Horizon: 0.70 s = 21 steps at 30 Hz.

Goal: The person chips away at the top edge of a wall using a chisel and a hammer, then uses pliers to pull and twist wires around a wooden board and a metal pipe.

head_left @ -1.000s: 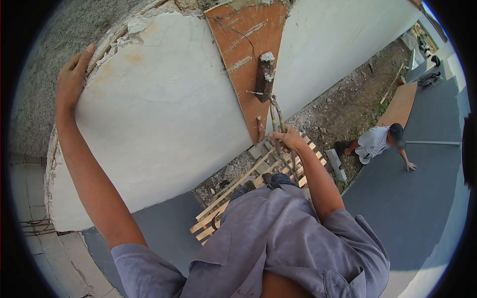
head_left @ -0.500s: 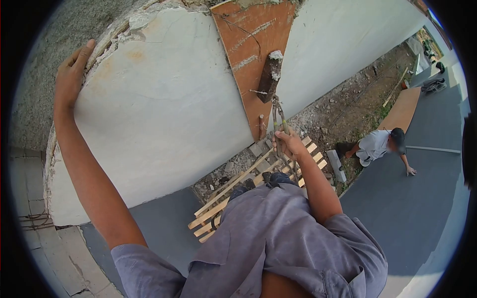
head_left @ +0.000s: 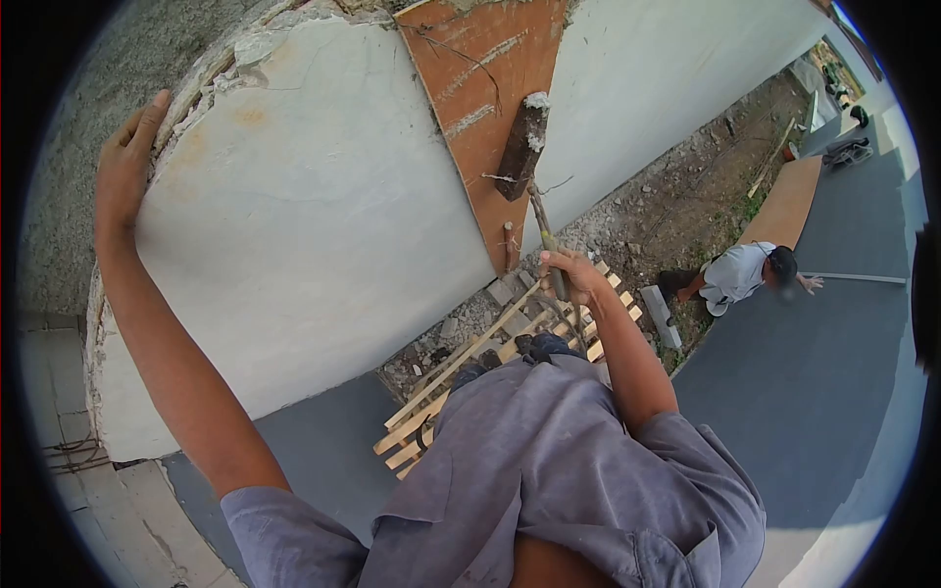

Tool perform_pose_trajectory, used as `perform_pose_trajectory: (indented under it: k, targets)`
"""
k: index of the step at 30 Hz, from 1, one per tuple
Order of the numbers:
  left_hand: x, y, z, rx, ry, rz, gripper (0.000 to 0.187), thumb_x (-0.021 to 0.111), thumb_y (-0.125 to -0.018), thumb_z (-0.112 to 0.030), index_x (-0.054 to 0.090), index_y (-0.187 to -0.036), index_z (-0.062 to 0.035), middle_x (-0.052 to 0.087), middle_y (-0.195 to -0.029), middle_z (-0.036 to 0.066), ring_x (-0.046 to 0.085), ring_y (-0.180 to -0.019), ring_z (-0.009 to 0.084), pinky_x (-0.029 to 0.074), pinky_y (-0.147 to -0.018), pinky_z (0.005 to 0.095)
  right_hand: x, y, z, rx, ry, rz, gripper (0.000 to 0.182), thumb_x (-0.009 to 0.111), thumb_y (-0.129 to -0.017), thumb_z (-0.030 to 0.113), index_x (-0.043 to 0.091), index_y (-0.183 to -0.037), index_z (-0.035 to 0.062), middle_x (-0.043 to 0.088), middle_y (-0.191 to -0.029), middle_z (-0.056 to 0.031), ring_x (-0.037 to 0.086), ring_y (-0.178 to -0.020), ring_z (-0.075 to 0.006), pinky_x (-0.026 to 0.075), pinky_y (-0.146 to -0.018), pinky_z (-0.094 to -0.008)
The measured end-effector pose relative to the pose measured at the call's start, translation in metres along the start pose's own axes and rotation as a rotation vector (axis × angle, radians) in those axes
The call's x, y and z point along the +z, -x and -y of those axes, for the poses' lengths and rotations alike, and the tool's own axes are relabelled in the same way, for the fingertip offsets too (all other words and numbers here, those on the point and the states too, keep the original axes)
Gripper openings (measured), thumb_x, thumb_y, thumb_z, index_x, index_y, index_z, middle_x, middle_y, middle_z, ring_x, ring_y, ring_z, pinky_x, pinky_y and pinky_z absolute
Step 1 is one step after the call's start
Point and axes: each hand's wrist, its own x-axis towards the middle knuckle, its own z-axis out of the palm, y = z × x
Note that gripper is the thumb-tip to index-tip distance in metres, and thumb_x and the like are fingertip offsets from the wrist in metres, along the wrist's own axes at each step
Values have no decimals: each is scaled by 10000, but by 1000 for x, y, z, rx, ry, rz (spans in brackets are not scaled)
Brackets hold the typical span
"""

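Observation:
My left hand [head_left: 124, 167] grips the crumbling top edge of a white plastered wall [head_left: 323, 216], arm stretched up. My right hand [head_left: 571, 276] is shut on the handles of a long metal pincer tool [head_left: 545, 240]. The tool's head reaches up to a dark wooden block [head_left: 520, 145] fixed on a brown plywood panel [head_left: 480, 78] set into the wall. I stand high on a wooden ladder-like frame [head_left: 470, 367], looking down past my grey shirt.
Below lie rubble and soil along the wall base, a grey block [head_left: 661, 318] and a grey paved surface [head_left: 814, 392]. A person in a grey shirt and dark cap [head_left: 750, 274] crouches there. A plywood sheet [head_left: 784, 201] lies further back.
My right hand has tilted the tool so its handles come together under the block. The crouching person has lifted a hand from the ground. My left hand stays on the wall edge.

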Motion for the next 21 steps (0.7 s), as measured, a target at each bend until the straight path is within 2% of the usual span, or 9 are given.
perform_pose_trajectory:
  k: [1, 2, 5, 6, 9, 10, 16, 19, 21]
  targets:
    - [0, -1, 0, 10, -21, -19, 698, 623, -808, -655, 706, -1179, -70, 689, -1103, 180, 650, -1027, 265, 452, -966, 369, 8, 5, 12, -24, 173, -16, 360, 760, -817, 313, 510, -940, 86, 599, -764, -41, 646, -727, -185, 527, -601, -367]
    - [0, -2, 1, 20, -41, -42, 698, 622, -809, -655, 706, -1178, -69, 689, -1102, 180, 651, -1025, 266, 453, -964, 369, 5, -8, 0, -95, 535, -307, 445, 827, -747, 301, 522, -955, 52, 640, -769, -73, 673, -687, -217, 532, -566, -364]
    - [2, -3, 2, 30, -45, -25, 708, 617, -810, -659, 701, -1187, -66, 685, -1115, 184, 645, -1047, 274, 446, -976, 374, -13, -22, -20, -285, 1229, -693, 504, 857, -707, 276, 537, -993, 12, 671, -795, -105, 698, -733, -234, 568, -575, -359]
    - [0, -2, 3, 24, -38, -20, 712, 615, -811, -661, 698, -1192, -65, 683, -1123, 187, 642, -1059, 278, 442, -982, 376, -17, -20, -15, -324, 1175, -589, 409, 830, -744, 187, 548, -994, 27, 676, -806, -115, 704, -771, -263, 579, -593, -409]
    - [0, 1, -1, 37, -84, -54, 720, 609, -811, -667, 692, -1202, -69, 677, -1143, 188, 636, -1078, 280, 438, -990, 381, -15, -19, -11, -25, 46, -29, 274, 763, -795, 76, 531, -939, 58, 664, -782, -107, 698, -823, -286, 571, -632, -454]
    - [0, -1, 2, 47, -88, -53, 721, 608, -811, -669, 692, -1204, -71, 676, -1146, 187, 636, -1078, 280, 439, -989, 381, -7, -15, -15, -18, -224, -21, 207, 699, -837, 17, 508, -887, 78, 645, -789, -101, 686, -759, -286, 528, -545, -421]
    - [0, 1, 2, 18, -26, -4, 723, 608, -806, -677, 691, -1208, -81, 671, -1166, 184, 634, -1087, 283, 440, -994, 382, 5, -12, -20, -221, 464, -259, 219, 596, -826, -20, 491, -994, 75, 606, -934, -168, 651, -755, -321, 511, -628, -461]
    - [0, 1, -1, 31, -46, -25, 723, 612, -804, -674, 691, -1207, -78, 674, -1163, 176, 635, -1087, 277, 439, -994, 379, 7, 3, -18, -452, 1278, -766, 298, 566, -780, 4, 518, -1067, 70, 603, -907, -232, 630, -834, -407, 507, -715, -491]
    - [0, 2, 1, 50, -43, -34, 725, 615, -803, -674, 692, -1204, -74, 678, -1159, 168, 637, -1082, 271, 442, -990, 376, 1, 1, -24, -429, 1228, -718, 310, 511, -780, 7, 532, -1085, 56, 598, -809, -209, 617, -822, -412, 489, -697, -498]
